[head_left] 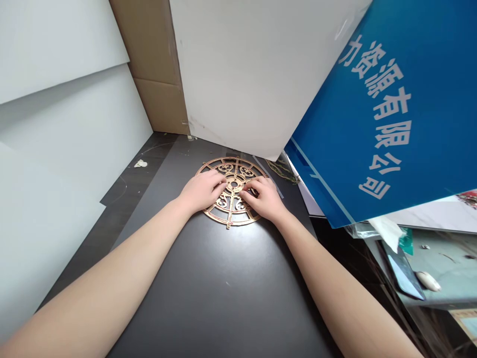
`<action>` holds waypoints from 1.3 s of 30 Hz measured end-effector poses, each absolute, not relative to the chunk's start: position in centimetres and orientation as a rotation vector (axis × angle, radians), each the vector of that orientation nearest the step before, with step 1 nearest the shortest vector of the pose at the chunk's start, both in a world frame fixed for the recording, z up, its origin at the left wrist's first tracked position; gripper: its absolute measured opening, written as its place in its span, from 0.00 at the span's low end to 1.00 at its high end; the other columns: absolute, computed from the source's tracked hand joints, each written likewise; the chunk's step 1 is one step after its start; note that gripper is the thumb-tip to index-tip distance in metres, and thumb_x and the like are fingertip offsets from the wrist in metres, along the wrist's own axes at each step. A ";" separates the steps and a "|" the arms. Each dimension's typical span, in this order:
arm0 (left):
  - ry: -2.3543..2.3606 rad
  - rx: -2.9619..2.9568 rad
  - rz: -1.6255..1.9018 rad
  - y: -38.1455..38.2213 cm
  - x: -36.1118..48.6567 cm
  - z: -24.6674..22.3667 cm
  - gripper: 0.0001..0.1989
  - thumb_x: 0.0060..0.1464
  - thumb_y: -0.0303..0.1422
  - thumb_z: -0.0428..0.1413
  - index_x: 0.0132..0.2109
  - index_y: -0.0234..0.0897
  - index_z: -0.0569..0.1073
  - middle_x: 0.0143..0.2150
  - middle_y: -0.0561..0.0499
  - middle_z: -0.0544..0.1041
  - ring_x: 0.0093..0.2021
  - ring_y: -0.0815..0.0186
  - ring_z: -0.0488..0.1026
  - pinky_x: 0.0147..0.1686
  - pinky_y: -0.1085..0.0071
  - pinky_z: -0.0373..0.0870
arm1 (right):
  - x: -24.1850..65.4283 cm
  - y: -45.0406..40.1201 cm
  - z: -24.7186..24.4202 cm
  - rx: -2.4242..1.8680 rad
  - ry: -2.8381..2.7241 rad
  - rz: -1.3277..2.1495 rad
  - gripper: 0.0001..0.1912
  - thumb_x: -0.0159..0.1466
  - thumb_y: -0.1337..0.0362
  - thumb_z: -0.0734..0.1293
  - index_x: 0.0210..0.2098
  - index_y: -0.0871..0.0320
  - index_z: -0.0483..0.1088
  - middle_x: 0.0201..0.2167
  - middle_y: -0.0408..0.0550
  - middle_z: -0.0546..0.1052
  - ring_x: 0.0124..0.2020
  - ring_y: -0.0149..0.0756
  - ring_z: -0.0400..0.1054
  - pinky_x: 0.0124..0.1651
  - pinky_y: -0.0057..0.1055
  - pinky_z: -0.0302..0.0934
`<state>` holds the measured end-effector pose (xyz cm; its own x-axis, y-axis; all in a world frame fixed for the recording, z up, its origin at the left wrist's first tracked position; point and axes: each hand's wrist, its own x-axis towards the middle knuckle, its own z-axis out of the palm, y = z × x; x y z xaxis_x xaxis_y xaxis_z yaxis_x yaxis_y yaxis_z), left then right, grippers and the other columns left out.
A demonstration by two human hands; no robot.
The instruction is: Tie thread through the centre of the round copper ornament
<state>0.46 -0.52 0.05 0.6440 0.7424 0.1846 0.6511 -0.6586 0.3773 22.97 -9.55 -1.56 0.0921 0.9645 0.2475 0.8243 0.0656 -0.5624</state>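
A: What are we seeing closest to us?

B: We are seeing our bare left forearm [112, 278] and right forearm [335, 278] reaching over a dark, smooth tabletop [223, 293]. Off to the right, a small white rounded object [428, 281] is lying beside a flat dark slab [404, 276].

A: And where are we resting our hands?

B: On a round, wood-coloured openwork disc [234, 192], which is lying flat on the tabletop. Our left hand [201, 191] is covering part of its left side, our right hand [266, 199] part of its right. Its hub, spokes and curling scrollwork are showing between them, and a small tab is sticking out from its near edge.

A: How are we holding our fingers [216, 182]?

B: On the left we are curling them close together; on the right we are bending them, with the thumb standing apart. We cannot tell whether either hand is pinching the disc.

A: What is lying beyond?

B: Some greenish-brown strands [282, 171] are lying past the right hand, and a pale scrap [140, 163] is lying far left. Behind, a white panel [253, 74] is standing between brown cardboard [156, 99] and a slanting blue board [335, 144] with white characters.
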 end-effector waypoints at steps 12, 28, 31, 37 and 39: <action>1.138 2.623 0.399 -0.7 0.8 0.6 0.27 0.70 0.51 0.44 0.39 0.33 0.78 0.40 0.50 0.78 0.39 0.74 0.68 0.51 0.74 0.61 | 23.0 -9.6 -1.4 -1.796 -1.785 0.303 0.21 0.68 0.43 0.65 0.44 0.51 0.79 0.52 0.48 0.75 0.59 0.39 0.64 0.66 0.43 0.55; 0.886 2.468 0.718 -2.4 1.3 0.8 0.32 0.69 0.54 0.43 0.41 0.32 0.80 0.38 0.50 0.78 0.39 0.79 0.68 0.45 0.79 0.59 | 20.6 -10.7 -0.2 -1.656 -2.117 0.119 0.28 0.70 0.38 0.61 0.51 0.52 0.75 0.50 0.49 0.77 0.57 0.38 0.65 0.67 0.43 0.50; 0.859 2.401 0.736 -2.1 1.2 0.6 0.32 0.68 0.55 0.45 0.41 0.31 0.80 0.39 0.50 0.78 0.38 0.80 0.68 0.43 0.81 0.60 | 20.8 -10.5 -0.4 -1.607 -2.111 0.121 0.25 0.74 0.44 0.56 0.40 0.55 0.76 0.40 0.46 0.77 0.50 0.32 0.66 0.63 0.39 0.51; 0.927 2.237 0.733 -1.2 1.0 0.4 0.30 0.64 0.56 0.53 0.39 0.31 0.80 0.35 0.51 0.76 0.34 0.82 0.66 0.38 0.82 0.59 | 21.3 -10.2 -0.3 -1.589 -1.847 0.306 0.26 0.74 0.43 0.57 0.40 0.56 0.75 0.39 0.45 0.78 0.44 0.29 0.69 0.58 0.35 0.56; 0.941 2.211 0.717 -1.1 1.1 0.3 0.29 0.62 0.56 0.55 0.39 0.31 0.80 0.35 0.51 0.76 0.34 0.82 0.65 0.38 0.82 0.59 | 21.4 -10.2 -0.4 -1.579 -1.737 0.376 0.27 0.73 0.42 0.56 0.41 0.57 0.75 0.38 0.46 0.78 0.42 0.29 0.69 0.53 0.32 0.59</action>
<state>1.08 -1.15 0.35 0.5978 0.7670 0.2331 0.4279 -0.5512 0.7163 21.37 -10.18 -0.37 0.0376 0.9450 0.3248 0.7260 0.1975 -0.6587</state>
